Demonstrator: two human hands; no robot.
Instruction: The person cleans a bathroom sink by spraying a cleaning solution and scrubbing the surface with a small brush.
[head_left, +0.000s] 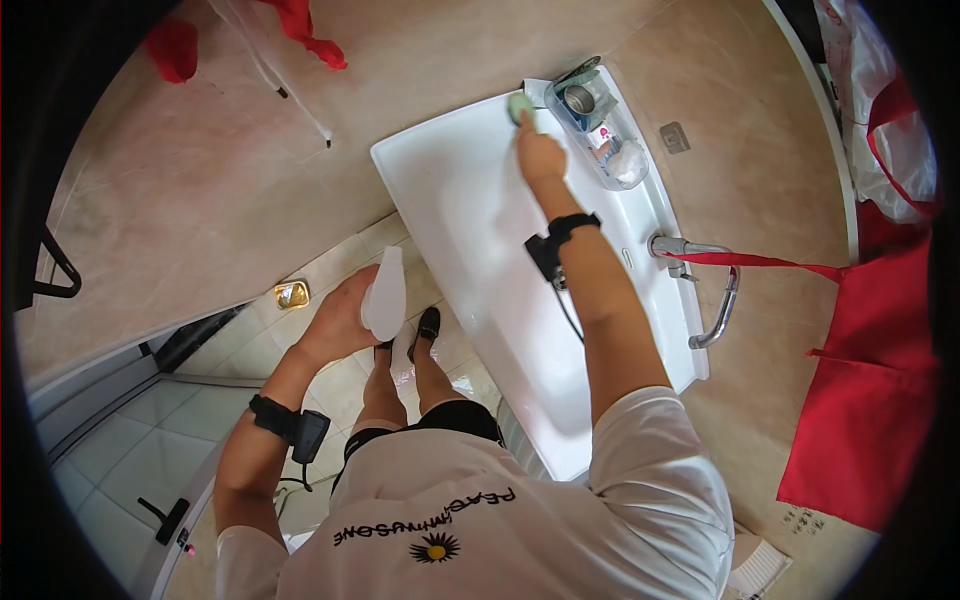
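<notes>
My right hand (542, 159) reaches over the far end of a white washbasin (480, 225) and grips a pale green, rounded object (519, 107), perhaps a sponge or a bar of soap; blur hides which. My left hand (341, 319) is shut on a white plastic bottle (386, 296) with a tapered end, held above the floor beside the basin's edge. A clear plastic bin (596, 142) stands on the basin's rim just right of my right hand, with a metal tin and small packets inside.
A chrome faucet (724, 300) rises at the basin's right side. A red cloth bag (862, 375) hangs at the right with its strap across the faucet. An amber dish (292, 295) lies by the wall at left. Below it is a glass door (142, 450) with a black handle.
</notes>
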